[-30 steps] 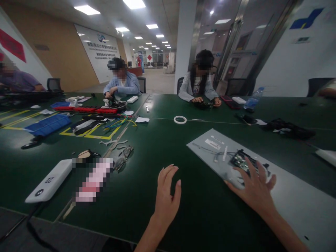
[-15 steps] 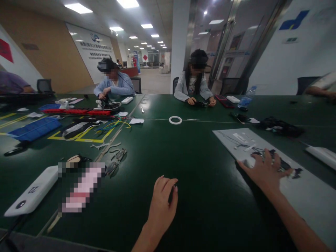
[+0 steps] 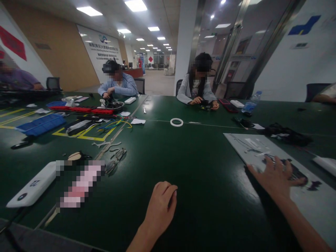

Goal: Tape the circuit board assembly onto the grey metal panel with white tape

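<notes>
Right hand (image 3: 277, 183) is spread over the black part (image 3: 296, 172) on the right-side panel (image 3: 315, 207), left hand (image 3: 160, 206) curled, can't tell if pinching; part looks light, stiff, fragile, so edges imo.

Your right hand (image 3: 275, 175), fingers spread, over the pale panel (image 3: 317, 206); your left hand (image 3: 162, 201), fingers loosely curled, well left of that panel; both forearms (image 3: 301, 222) extended.
</notes>
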Tool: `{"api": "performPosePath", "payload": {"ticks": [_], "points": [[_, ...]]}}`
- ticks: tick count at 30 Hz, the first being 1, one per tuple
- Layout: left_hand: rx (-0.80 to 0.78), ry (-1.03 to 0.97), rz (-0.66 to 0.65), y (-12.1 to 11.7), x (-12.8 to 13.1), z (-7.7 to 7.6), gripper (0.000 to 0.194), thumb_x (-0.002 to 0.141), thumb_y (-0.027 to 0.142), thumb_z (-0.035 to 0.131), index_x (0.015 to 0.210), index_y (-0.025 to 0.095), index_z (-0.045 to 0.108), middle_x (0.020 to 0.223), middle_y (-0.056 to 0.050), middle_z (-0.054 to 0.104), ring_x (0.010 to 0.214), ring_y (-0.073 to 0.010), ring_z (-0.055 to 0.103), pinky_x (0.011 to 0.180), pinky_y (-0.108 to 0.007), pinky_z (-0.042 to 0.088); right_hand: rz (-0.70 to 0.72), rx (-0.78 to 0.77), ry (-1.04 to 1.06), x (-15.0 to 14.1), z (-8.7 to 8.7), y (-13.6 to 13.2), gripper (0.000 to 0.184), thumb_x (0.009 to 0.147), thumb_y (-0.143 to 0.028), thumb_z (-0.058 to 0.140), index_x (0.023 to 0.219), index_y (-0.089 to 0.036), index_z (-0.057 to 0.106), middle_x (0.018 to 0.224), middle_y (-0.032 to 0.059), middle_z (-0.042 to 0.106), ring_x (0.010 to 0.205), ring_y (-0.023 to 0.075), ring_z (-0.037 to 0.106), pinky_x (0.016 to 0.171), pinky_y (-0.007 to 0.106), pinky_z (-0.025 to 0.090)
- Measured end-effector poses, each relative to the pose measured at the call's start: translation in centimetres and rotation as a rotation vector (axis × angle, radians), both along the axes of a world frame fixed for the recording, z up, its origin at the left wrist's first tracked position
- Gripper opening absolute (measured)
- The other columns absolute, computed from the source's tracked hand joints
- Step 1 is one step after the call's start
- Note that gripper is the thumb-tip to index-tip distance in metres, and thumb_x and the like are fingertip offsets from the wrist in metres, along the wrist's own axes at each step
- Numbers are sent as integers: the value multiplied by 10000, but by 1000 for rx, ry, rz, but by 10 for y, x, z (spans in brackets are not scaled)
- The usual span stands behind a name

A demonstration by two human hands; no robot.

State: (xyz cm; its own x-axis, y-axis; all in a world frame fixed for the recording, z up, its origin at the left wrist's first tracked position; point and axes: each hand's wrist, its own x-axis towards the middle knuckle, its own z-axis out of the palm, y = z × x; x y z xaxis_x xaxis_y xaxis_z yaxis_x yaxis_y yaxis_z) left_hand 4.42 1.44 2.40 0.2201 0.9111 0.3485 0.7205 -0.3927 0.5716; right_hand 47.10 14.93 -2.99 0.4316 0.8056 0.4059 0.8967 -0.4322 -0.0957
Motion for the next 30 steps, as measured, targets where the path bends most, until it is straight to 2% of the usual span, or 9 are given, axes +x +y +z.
{"api": "performPosePath", "payload": {"ticks": [3, 6, 10, 16, 20, 24, 30], "points": [[0, 5, -6, -1, 0, -1, 245, 867, 119, 450, 1065, 205, 567, 996, -54, 586, 905, -177, 574, 753, -346, 539, 43, 5, -71, 6, -5, -5, 713, 763, -695, 186, 1247, -263, 482, 1475, 69, 202, 1370, 325, 52, 953, 705, 102], [2, 8, -15, -2, 1, 0, 254, 867, 117, 450, 1074, 210, 565, 1006, -54, 585, 911, -178, 573, 753, -342, 537, 28, -50, -54, 12, -10, -10, 707, 759, -715, 185, 1225, -290, 503, 1472, 60, 209, 1367, 330, 67, 938, 709, 132], [-12, 8, -26, -2, 2, 1, 250, 866, 102, 445, 1061, 199, 568, 996, -55, 579, 912, -176, 565, 759, -341, 528, -16, -90, 2, 13, -12, -14, 705, 765, -693, 215, 1272, -273, 464, 1479, 82, 191, 1368, 339, 55, 933, 715, 126], [-35, 32, -65, -2, 4, -3, 250, 877, 114, 443, 1079, 209, 555, 1025, -47, 562, 943, -172, 544, 789, -343, 511, -34, -47, 15, 6, -7, -22, 708, 757, -709, 217, 1261, -273, 457, 1477, 75, 205, 1360, 352, 73, 930, 725, 118], [-38, 30, -56, -3, 4, -2, 272, 885, 124, 439, 1124, 214, 531, 1060, -46, 555, 976, -172, 539, 816, -350, 507, -65, -43, -3, 4, -6, -26, 745, 753, -718, 197, 1223, -222, 494, 1470, 99, 211, 1355, 354, 73, 949, 700, 143], [-14, 21, -36, -3, 3, -2, 313, 890, 130, 428, 1180, 221, 500, 1087, -52, 553, 1001, -181, 541, 838, -367, 507, -101, -54, -14, 7, -8, -27, 762, 748, -732, 176, 1159, -201, 536, 1464, 96, 216, 1345, 353, 85, 950, 696, 146], [-35, 28, -81, -5, 6, -2, 308, 888, 139, 434, 1174, 229, 505, 1106, -52, 556, 1011, -191, 545, 837, -390, 512, -132, -3, 21, 17, -10, -25, 725, 758, -701, 223, 1193, -205, 525, 1448, 124, 250, 1348, 351, 92, 955, 673, 150]]}}
